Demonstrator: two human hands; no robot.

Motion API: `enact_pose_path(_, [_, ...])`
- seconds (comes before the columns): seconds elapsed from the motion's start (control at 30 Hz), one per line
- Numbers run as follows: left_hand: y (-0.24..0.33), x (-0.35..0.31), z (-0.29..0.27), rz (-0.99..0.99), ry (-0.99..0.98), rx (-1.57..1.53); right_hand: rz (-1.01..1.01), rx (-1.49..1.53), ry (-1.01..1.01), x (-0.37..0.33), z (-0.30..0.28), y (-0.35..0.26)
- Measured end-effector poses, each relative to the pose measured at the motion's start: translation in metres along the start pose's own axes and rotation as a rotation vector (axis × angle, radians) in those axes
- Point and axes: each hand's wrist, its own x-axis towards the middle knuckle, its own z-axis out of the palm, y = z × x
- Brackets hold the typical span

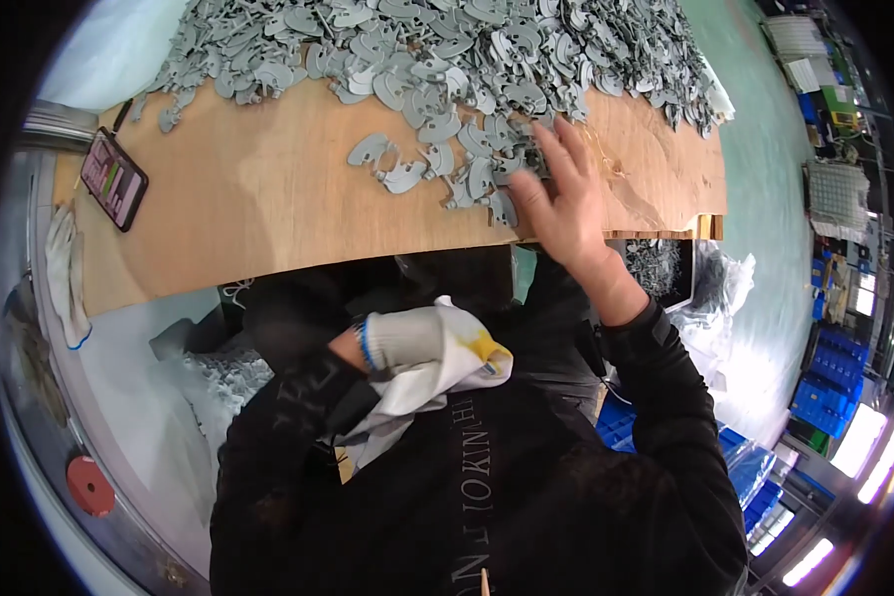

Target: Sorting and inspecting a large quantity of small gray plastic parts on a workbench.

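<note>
My right hand (568,204) is bare, with its fingers spread over the near edge of a heap of grey curved parts (507,60). Its thumb and fingertips are next to a few loose grey parts (404,177) spread toward the front of the wooden table. Down in front of my body, my left hand (437,343) wears a white knitted glove with a yellow patch. That hand looks curled closed, and what it holds, if anything, is hidden. White cloth (392,412) hangs just below it.
A phone (114,179) leans at the left end of the wooden table (219,199), near a white glove (65,268). Beneath the table's right side sits a container (666,268) of small grey pieces beside clear plastic wrap (720,288). Blue crates (834,368) stand farther right.
</note>
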Motion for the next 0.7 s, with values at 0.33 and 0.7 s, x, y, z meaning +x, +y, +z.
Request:
enact_pose_path(0.33, [0.066,-0.100,0.071,-0.160,1.215,-0.387,-0.132,-0.067,-0.162,-0.052,-0.017,-0.018])
enact_pose_path(0.7, [-0.022,-0.157,0.090,0.142,1.462,-0.834,-0.158,0.034,-0.162,-0.091,-0.023,-0.016])
